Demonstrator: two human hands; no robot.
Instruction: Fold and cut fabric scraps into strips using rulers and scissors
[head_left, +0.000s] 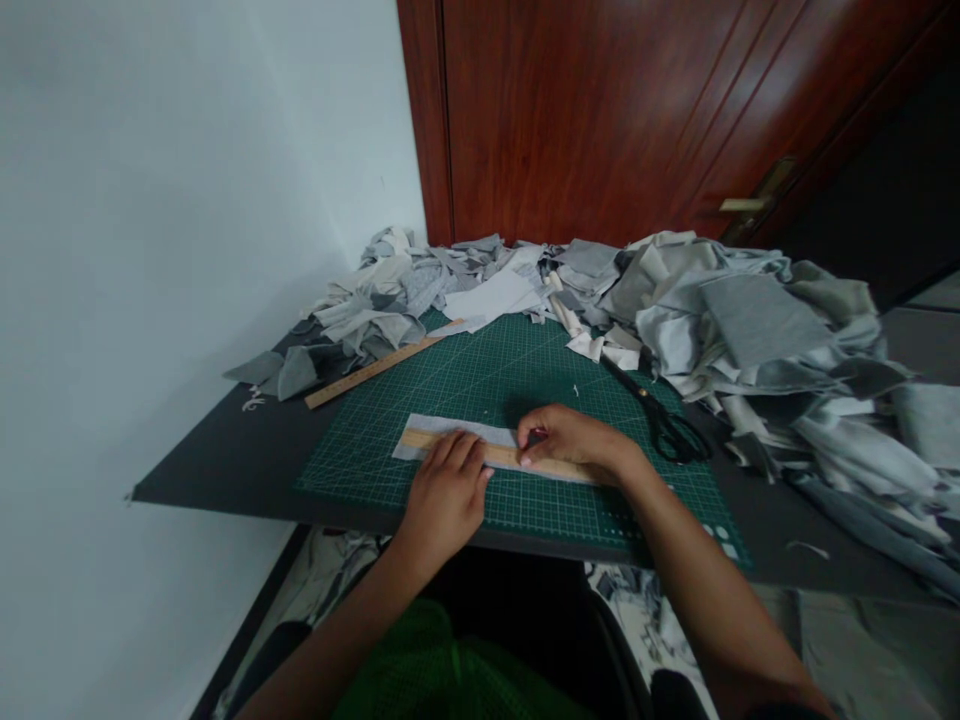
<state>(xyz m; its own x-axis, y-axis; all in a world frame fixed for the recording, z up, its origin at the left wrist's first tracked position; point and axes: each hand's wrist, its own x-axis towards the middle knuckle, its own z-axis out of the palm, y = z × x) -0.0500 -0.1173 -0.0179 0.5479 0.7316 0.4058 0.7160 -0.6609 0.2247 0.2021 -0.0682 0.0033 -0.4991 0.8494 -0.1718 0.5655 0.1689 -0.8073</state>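
Grey fabric strip (487, 433) lies on the green cutting mat (517, 370), near the mat's front edge and roughly parallel to it. In the head view its right end goes out of sight behind the right wrist, so its full length cannot be told. Its middle is partly covered by the fingers and by a wooden ruler (501, 455) laid lengthwise on it. What shows is pale, matte and flat, a narrow band along the ruler's far side and a squarish left end reaching past the ruler's tip. The ruler's markings are too small to read.

The left hand (450, 485) lies flat, fingers extended together over ruler and strip. The right hand (566, 438) is curled, thumb and forefinger bent close together at the ruler; whether anything is held between them I cannot tell.

Black-handled scissors (667, 425) lie across the mat's right edge, blade tips near off-white scraps. A second wooden ruler (375, 370) slants over the mat's left edge, its far end by a cloth piece. Scrap heaps (750, 310) crowd the table's far edge and right side, overlapping so that single pieces are hard to separate; the picture's right edge cuts some off.
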